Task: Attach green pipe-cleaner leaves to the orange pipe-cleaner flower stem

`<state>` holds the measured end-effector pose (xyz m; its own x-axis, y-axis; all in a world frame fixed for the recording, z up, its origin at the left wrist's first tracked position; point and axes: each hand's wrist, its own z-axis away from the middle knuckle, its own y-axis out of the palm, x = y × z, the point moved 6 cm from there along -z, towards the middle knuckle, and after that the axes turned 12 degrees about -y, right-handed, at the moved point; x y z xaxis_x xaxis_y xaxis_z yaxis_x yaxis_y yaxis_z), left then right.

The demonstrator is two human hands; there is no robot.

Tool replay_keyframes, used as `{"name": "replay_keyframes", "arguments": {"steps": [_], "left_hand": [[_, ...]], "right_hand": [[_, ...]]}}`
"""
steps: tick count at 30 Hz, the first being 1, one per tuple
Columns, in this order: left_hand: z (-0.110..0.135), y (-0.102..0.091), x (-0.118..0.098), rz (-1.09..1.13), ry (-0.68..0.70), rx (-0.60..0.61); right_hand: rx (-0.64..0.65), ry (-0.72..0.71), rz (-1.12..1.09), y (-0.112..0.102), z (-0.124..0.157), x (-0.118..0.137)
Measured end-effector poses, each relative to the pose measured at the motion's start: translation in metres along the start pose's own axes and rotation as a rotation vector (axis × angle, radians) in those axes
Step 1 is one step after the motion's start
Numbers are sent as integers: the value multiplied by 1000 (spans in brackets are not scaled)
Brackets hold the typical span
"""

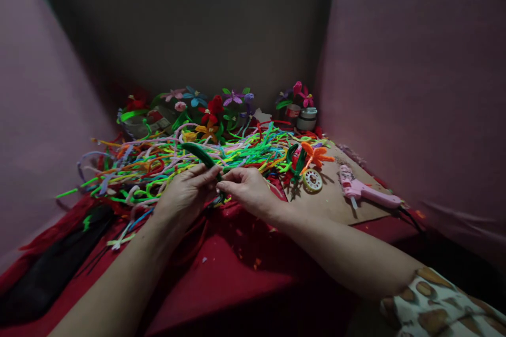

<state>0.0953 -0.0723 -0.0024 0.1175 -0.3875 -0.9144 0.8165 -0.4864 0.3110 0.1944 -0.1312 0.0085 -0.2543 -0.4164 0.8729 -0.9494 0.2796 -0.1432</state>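
Note:
A dark green leaf shape of pipe cleaner (200, 154) is held between my two hands over the front of the pile. My left hand (187, 189) pinches it with thumb and fingertips, and its curved end sticks out to the upper left. My right hand (249, 189) is closed on its lower end, fingertips close to those of the left. The part between the fingers is hidden. Behind and around the hands spreads a heap of loose pipe cleaners (245, 150) in many colours.
Right of the hands, a cardboard sheet (336, 210) bears a pink glue gun (367, 192), a round yellow-rimmed spool (312, 180) and an orange pipe-cleaner flower (316, 155). Finished flowers (212, 108) stand along the back wall. Black cloth (59, 266) lies left on the red tablecloth (221, 274).

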Motion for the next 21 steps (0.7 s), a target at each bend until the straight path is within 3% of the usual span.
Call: {"name": "replay_keyframes", "arguments": {"steps": [3,6,8,11,16,21], "left_hand": [[4,-1,-11,11,95,-16],[6,2,-12,10,110,-19],[6,8,-10,16,91,38],[8,16,-5,1,67,128],[7,14,1,15,41,117],[1,8,1,-15,66,90]], "right_hand": [[-42,-8,-17,-24,4,17],[-305,-57,194,-84,22,26],[-508,-13,365,-131,39,20],[-551,161,556,-176,53,-3],[-274,345,963,-183,43,-20],[-249,376,1094,-174,30,-24]]}}
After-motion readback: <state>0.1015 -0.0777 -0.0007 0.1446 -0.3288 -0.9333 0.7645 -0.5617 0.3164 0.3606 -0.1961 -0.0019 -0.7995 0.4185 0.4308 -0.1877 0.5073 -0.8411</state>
